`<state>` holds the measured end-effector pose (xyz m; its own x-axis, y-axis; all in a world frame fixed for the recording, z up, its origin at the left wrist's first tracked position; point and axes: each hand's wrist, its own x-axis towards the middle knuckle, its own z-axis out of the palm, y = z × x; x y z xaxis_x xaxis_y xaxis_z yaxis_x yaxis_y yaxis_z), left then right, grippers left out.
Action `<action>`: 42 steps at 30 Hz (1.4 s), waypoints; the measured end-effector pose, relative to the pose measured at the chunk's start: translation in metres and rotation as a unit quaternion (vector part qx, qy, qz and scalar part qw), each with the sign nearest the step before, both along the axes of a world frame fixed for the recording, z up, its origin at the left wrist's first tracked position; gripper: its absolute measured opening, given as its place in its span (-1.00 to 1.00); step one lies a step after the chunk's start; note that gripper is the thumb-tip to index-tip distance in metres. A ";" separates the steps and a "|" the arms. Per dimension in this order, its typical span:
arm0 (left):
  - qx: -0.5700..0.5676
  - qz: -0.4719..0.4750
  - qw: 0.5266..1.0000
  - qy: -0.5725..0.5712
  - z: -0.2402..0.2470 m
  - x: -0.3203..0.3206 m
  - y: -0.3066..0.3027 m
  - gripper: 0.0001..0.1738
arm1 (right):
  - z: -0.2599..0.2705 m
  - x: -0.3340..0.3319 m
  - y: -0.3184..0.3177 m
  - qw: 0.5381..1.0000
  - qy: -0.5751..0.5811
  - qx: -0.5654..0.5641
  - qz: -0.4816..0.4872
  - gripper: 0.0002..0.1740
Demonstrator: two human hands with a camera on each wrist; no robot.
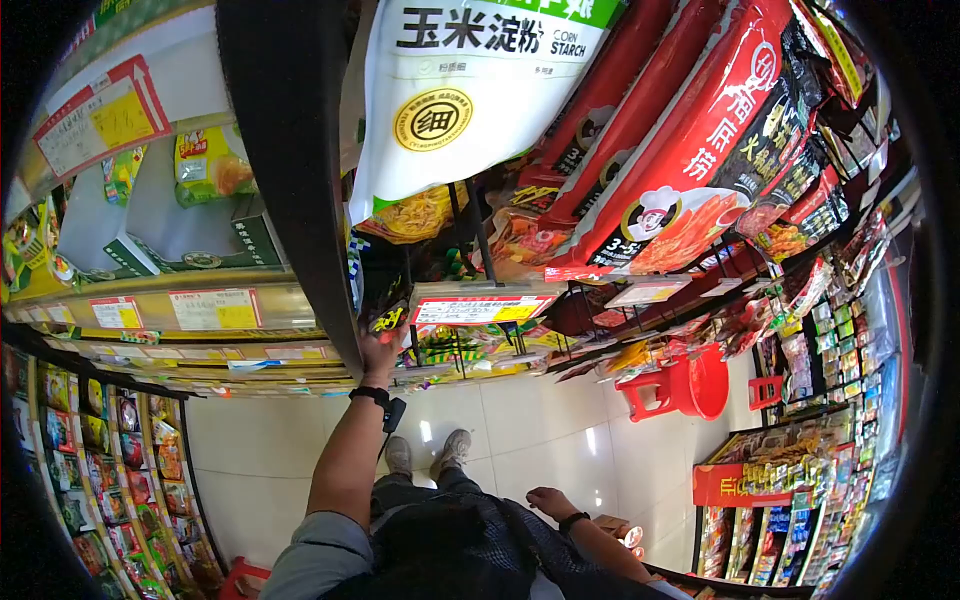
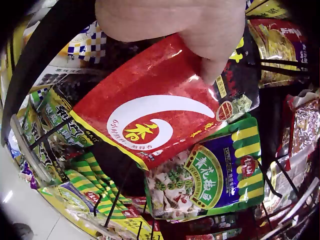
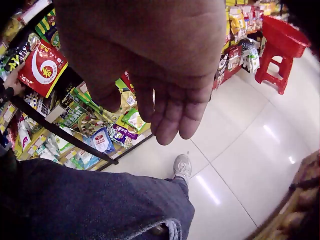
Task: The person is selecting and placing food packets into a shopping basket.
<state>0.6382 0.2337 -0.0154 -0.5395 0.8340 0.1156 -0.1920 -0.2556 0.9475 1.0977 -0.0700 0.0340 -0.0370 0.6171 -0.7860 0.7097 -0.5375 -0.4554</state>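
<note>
A red packet (image 2: 150, 100) with a white swirl is pinched at its top edge by my left hand (image 2: 175, 25), in front of the hanging packets. Below it in the left wrist view hangs a green and yellow striped packet (image 2: 210, 172). The head view has my left hand (image 1: 381, 350) at the shelf's front, beside a black post (image 1: 290, 150). My right hand (image 1: 550, 502) is away from the shelf, low in front of the body; in the right wrist view that hand (image 3: 150, 75) hangs with loose fingers and holds nothing.
A white corn starch bag (image 1: 470, 100) and red packets (image 1: 690, 150) fill the upper shelf. Metal hooks stick out around the left hand. On the tiled floor (image 1: 540, 420) stand a red stool and basin (image 1: 700, 385). Another shelf (image 1: 120, 450) is at the left.
</note>
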 end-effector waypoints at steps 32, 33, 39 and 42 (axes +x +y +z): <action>-0.128 0.033 0.985 0.115 0.042 -0.004 -0.003 -0.44 | 0.012 -0.008 -0.015 0.995 -0.080 0.003 0.054 -0.47; -0.140 0.018 0.986 0.088 0.044 -0.007 -0.002 -0.44 | 0.009 -0.011 -0.016 0.996 -0.073 0.004 0.056 -0.47; -0.044 0.009 0.998 0.055 0.056 -0.003 -0.001 -0.43 | 0.007 -0.016 -0.008 0.996 -0.071 0.041 0.045 -0.50; -0.126 0.022 0.990 0.054 0.062 0.000 -0.003 -0.53 | 0.006 -0.018 -0.007 0.997 -0.071 0.013 0.037 -0.48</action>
